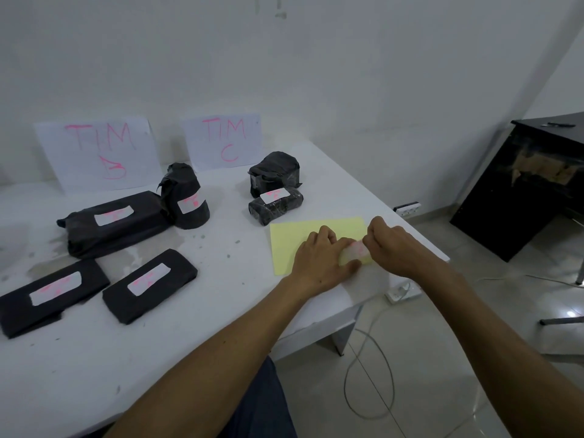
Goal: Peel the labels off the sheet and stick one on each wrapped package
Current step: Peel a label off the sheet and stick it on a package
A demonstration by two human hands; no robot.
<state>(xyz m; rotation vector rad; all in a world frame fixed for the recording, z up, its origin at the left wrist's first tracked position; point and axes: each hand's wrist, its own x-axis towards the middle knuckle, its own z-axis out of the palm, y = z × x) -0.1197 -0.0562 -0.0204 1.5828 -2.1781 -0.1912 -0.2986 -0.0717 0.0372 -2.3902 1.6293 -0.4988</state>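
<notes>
Broadly, the white table (158, 358) carries everything, and it runs from the near left toward the far right corner where both hands work. Two paper signs (101, 153) lean against the wall at the back, each with pink lettering. Six black wrapped packages lie on the table, all to the left of and beyond the hands: a long package (117, 222) lying roughly left to right, an upright rounded package (185, 197) just beside its right end, two flat packages (50, 295) (151, 284) nearer the front edge, and a far pair near the second sign, a bulky package (275, 173) with a small package (275, 205) touching its front. Five show a white label with pink marks; on the bulky one I can see no label, though its far sides are hidden, so it is probably the one left to do. It lies up and to the left of the hands, and the left hand is the nearer of the two. The yellow sheet (294, 238) lies flat by the right edge, long axis roughly left to right, just in front of the small package. The left hand (322, 263) presses flat on the sheet, holding it down. The right hand (395, 248) is closed in a pinch on a pale label (354, 252) at the sheet's near right corner, the label curling up between the two hands, which are almost touching. No containers are in view.
</notes>
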